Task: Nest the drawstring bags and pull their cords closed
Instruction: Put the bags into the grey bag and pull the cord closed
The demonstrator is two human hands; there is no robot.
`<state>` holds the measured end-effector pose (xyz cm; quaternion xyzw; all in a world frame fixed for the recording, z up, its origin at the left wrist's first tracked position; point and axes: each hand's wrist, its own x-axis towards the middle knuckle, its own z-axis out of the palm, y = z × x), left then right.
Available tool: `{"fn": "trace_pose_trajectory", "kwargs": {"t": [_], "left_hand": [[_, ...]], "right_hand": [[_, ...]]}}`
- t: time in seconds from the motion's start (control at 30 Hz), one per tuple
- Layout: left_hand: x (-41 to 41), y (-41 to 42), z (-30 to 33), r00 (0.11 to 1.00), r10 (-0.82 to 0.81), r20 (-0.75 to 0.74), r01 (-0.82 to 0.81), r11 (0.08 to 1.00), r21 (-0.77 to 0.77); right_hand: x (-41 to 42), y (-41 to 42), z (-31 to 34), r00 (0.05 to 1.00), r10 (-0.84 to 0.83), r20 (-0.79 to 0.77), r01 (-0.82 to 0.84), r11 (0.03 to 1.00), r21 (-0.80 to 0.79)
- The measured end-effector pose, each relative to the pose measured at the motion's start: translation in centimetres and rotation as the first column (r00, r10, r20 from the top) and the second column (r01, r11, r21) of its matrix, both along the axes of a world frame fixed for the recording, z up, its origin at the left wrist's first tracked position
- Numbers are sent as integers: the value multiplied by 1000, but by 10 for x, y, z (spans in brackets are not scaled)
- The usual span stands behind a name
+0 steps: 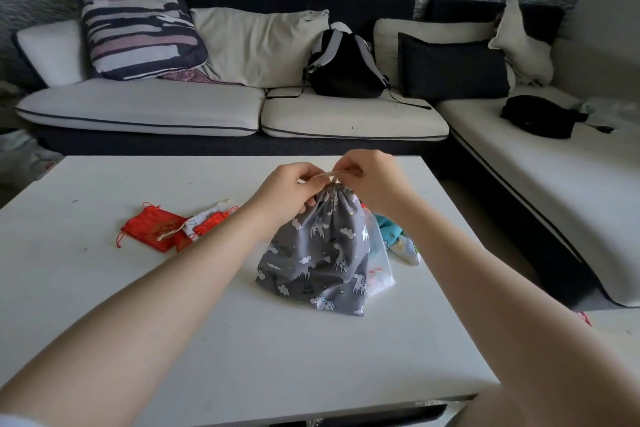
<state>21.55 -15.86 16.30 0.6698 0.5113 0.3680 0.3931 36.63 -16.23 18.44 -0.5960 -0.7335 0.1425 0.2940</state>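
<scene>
Grey animal-print drawstring bag (322, 253) stands near the table's (138, 305) right-center, mouth gathered shut at top. Left hand (287, 189) and right hand (374, 180) both have fingers curled, pinching the pale cord (329, 174) above the mouth. Translucent bag (379, 267) and colorful bag (398, 239) just behind right. 2 red pouches (156, 230) toward left edge.
</scene>
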Motion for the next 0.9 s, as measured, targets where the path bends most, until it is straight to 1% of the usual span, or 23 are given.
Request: {"fn": "trace_pose_trajectory", "kwargs": {"t": [0.03, 0.07, 0.13, 0.17, 0.2, 0.23, 0.3, 0.43, 0.5, 0.53, 0.57, 0.6, 0.7, 0.77, 0.83, 0.9], "left_hand": [[-1, -1, -1, 999, 1, 44, 1, 1000, -28], [-3, -1, -2, 998, -5, 57, 7, 999, -33], [-6, -1, -2, 1000, -25, 9, 25, 1000, 8], [-6, -1, -1, 999, -32, -33, 33, 998, 50], [-6, 0, 0, 997, -35, -67, 41, 995, 95], [-6, 0, 0, 996, -37, -84, 48, 990, 129], [-7, 2, 1, 995, -37, -91, 52, 985, 165], [-6, 4, 2, 988, -23, -155, 56, 977, 207], [-3, 4, 4, 981, -1, -192, 48, 969, 241], [-2, 4, 4, 977, 6, -212, 48, 967, 252], [0, 4, 4, 972, 12, -234, 50, 965, 258], [0, 3, 4, 967, 22, -254, 47, 964, 262], [1, 3, 3, 968, 53, -246, 14, 964, 264], [1, 2, 2, 976, 53, -211, -4, 974, 225], [1, 2, 2, 977, 51, -207, -11, 982, 189], [-1, 4, 2, 973, 60, -222, -18, 982, 188]], "right_hand": [[1, -1, 1, 999, 12, -33, -14, 999, -41], [1, -3, 1, 997, 26, -67, -34, 993, -112], [3, -8, 4, 986, 52, -157, -100, 945, -313], [4, -10, 7, 966, 58, -251, -159, 901, -404], [5, -12, 9, 926, 53, -373, -235, 854, -464], [6, -12, 9, 874, 41, -484, -309, 816, -488], [10, -11, 8, 786, 1, -618, -392, 774, -497], [14, -6, -6, 646, -84, -759, -498, 707, -502], [13, -5, -10, 562, -131, -817, -545, 684, -485], [13, -5, -11, 534, -149, -832, -558, 678, -479], [12, -4, -11, 531, -158, -833, -555, 678, -483], [12, -4, -11, 562, -151, -813, -524, 696, -492], [7, 2, -12, 772, -110, -627, -268, 837, -477], [4, 5, -12, 851, -116, -512, -136, 893, -429], [5, 6, -10, 883, -104, -458, -104, 907, -407], [6, 4, -6, 853, -64, -519, -190, 887, -421]]}}
